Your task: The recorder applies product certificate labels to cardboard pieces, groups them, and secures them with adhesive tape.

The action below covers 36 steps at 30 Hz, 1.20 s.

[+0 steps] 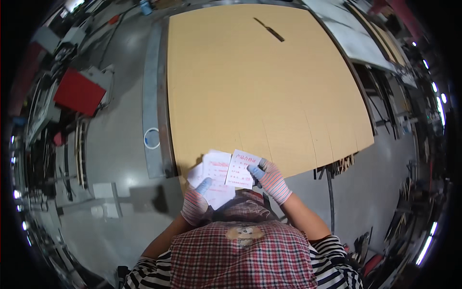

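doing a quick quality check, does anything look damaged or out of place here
Yes: several thin dark lines run inward from the near edge of the tan sheet, marring its otherwise plain surface; cuts or creases, I can't tell. The papers in the left hand are also fanned unevenly, edges out of line.

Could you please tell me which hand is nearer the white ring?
Left: the left hand is below-right of the white ring; the right hand lies farther right.
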Available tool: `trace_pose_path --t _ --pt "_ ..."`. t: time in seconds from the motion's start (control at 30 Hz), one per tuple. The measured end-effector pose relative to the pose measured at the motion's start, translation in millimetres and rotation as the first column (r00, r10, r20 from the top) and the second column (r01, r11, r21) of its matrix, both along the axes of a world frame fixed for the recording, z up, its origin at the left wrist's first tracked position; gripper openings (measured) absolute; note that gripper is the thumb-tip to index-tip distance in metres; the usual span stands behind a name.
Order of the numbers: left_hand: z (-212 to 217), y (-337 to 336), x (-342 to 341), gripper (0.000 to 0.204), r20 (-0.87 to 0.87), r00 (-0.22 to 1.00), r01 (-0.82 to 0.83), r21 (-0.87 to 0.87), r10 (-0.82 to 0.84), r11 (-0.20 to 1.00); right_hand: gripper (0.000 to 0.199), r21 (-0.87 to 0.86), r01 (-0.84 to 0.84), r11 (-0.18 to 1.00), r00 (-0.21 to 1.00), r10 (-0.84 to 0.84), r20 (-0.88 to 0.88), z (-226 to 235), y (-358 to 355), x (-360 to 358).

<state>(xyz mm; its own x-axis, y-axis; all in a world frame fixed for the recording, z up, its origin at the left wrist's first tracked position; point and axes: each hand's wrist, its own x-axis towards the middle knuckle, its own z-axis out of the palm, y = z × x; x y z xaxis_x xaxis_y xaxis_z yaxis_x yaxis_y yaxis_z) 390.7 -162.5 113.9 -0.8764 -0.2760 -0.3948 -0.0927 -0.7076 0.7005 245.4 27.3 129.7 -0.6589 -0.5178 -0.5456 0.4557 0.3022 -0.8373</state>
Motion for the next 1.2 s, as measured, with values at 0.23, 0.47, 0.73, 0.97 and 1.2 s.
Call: trace_pose_path --t 0.23,0.47,0.73,0.97,1.2 --pt "1.4 -32.8 74.6 0.054 -0.052 0.919 -0.375 0.188 0.39 0.908 0.038 0.166 -0.248 0.955 0.881 0.293 -0.37 -17.0 -22.0 -64.6" --pt "6.1 -28.6 99.2 0.057 0.018 0.901 -0.433 0.074 0.433 0.898 0.042 0.495 -0.399 0.772 0.65 0.619 -0.441 -48.6 -134.1 -7.7" --pt "-50.5 -81.4 124.5 0.062 -0.05 0.937 -0.293 0.429 0.346 0.854 0.063 0.59 -0.1 0.801 0.323 0.587 -0.742 -65.8 -140.1 -16.3" --pt "4.5 -74.8 82.0 0.064 -0.126 0.96 -0.207 0.283 0.251 0.936 0.067 0.169 -0.416 0.894 0.774 0.445 -0.45 17.0 -157.1 38.6" --pt "14.6 -83.5 62.4 0.06 -0.176 0.959 -0.119 0.461 0.222 0.879 0.04 0.141 -0.351 0.926 0.876 0.378 -0.299 7.0 -149.6 41.0"
